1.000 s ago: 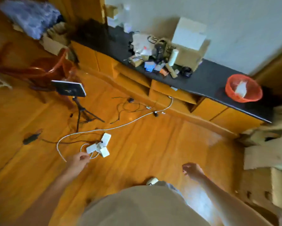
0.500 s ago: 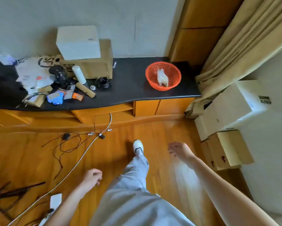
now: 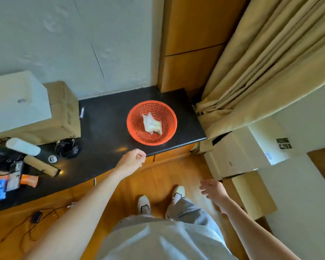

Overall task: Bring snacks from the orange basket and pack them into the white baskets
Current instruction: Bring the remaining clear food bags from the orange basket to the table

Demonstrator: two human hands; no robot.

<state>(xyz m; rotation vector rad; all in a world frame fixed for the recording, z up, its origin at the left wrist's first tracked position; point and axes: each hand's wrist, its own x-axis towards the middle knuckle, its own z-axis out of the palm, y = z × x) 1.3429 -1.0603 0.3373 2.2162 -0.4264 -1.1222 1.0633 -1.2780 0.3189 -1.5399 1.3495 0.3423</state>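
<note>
I've stepped up to the worktop; my left hand, loosely curled and empty, now nears the orange basket; right hand hangs relaxed.

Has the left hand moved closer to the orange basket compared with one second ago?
Yes. The left hand is now at the front edge of the black counter, just short of the orange basket; earlier it hung low over the floor.
</note>
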